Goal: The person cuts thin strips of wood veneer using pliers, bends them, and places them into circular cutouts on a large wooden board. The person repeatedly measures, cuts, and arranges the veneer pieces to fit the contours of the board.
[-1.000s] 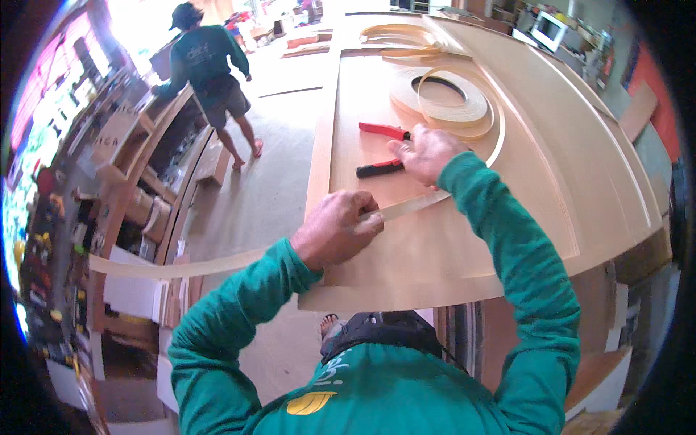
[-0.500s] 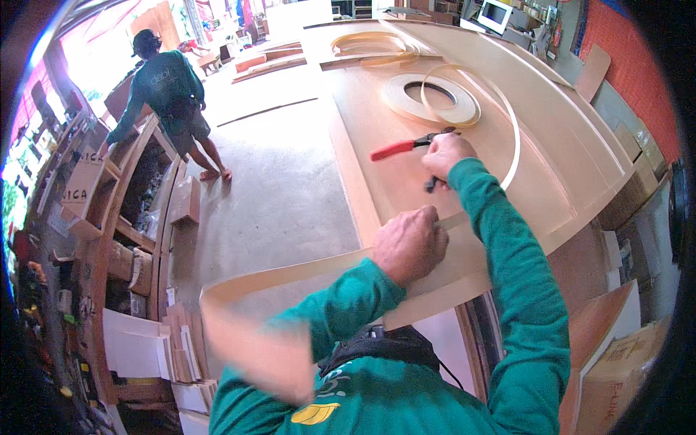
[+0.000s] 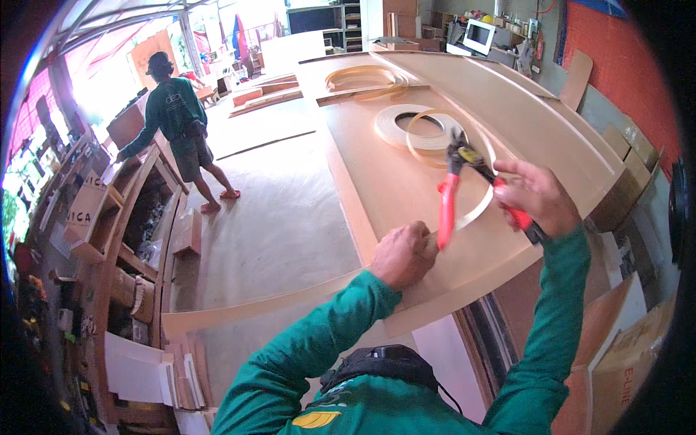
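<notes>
A long thin strip (image 3: 196,321) goes from the lower left to the left hand (image 3: 403,255), near the middle, closed in a fist around it. Right of that, the right hand (image 3: 540,199), partly curled, holds one handle of the wide-open red pliers (image 3: 470,156).

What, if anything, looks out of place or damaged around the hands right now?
Nothing looks spilled or visibly damaged. Only the pale strip looks untidy: it loops loosely over the roll, and its free end juts past the left hand, off the panel, over the floor.
</notes>
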### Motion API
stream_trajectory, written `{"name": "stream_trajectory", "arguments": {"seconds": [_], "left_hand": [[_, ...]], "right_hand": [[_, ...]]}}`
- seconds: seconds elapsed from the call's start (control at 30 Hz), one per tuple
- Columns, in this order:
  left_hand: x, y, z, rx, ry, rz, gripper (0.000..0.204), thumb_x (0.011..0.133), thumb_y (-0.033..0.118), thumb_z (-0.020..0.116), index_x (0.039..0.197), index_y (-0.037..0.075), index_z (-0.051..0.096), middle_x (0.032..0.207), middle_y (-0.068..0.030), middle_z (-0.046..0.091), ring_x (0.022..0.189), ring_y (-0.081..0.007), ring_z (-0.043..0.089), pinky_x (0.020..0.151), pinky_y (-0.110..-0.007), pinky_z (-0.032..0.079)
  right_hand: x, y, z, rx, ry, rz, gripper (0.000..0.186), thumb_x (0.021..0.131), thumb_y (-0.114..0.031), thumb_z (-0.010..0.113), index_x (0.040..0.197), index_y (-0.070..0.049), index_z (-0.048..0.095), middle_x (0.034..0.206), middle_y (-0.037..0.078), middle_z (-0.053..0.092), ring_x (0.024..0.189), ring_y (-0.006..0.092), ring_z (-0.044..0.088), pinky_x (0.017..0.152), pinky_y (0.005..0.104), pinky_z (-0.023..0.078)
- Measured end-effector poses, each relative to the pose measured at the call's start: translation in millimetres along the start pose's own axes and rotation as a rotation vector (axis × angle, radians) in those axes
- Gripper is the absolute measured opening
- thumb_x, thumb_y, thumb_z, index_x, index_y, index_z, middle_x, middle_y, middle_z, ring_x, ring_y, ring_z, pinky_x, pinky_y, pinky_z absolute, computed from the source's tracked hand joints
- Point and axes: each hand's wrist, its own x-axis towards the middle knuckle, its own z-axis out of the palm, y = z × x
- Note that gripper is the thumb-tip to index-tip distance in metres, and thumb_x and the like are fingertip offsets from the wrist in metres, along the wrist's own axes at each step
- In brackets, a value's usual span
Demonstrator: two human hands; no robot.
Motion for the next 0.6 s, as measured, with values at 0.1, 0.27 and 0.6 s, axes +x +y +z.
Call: {"name": "stream_trajectory", "arguments": {"seconds": [0.1,0.27,0.6], "left_hand": [[-0.9,3.4,-1.2,-0.06,0.025,-0.072,0.032,0.097,0.027,0.067,0.105,-0.003,0.076,0.095,-0.0321,0.075,0.096,-0.0511,0.075,0.091,-0.057,0.058],[-4.1,10.8,-1.9,-0.035,0.081,-0.048,0.029,0.097,0.025,0.071,0.103,-0.003,0.075,0.091,-0.0297,0.075,0.09,-0.0481,0.076,0.083,-0.054,0.059],[-6.5,6.3,8.0,-0.016,0.198,-0.012,0.024,0.104,0.02,0.072,0.101,-0.004,0.074,0.081,-0.0151,0.07,0.074,-0.0207,0.065,0.071,-0.041,0.054]], "right_hand": [[-62.2,21.1,-33.8,0.121,0.174,-0.021,0.064,0.095,-0.021,0.078,0.149,0.007,0.057,0.087,0.004,0.066,0.062,0.0115,0.061,0.056,0.0275,0.051],[-173.2,89.3,-83.4,0.675,0.138,-0.156,0.058,0.095,-0.008,0.079,0.149,0.002,0.058,0.085,0.001,0.061,0.053,0.0124,0.056,0.044,0.0315,0.046],[-295.5,172.0,-146.8,0.538,0.261,-0.368,0.074,0.104,-0.04,0.079,0.156,0.001,0.047,0.074,0.0,0.049,0.042,0.0093,0.043,0.036,0.0278,0.036]]}}
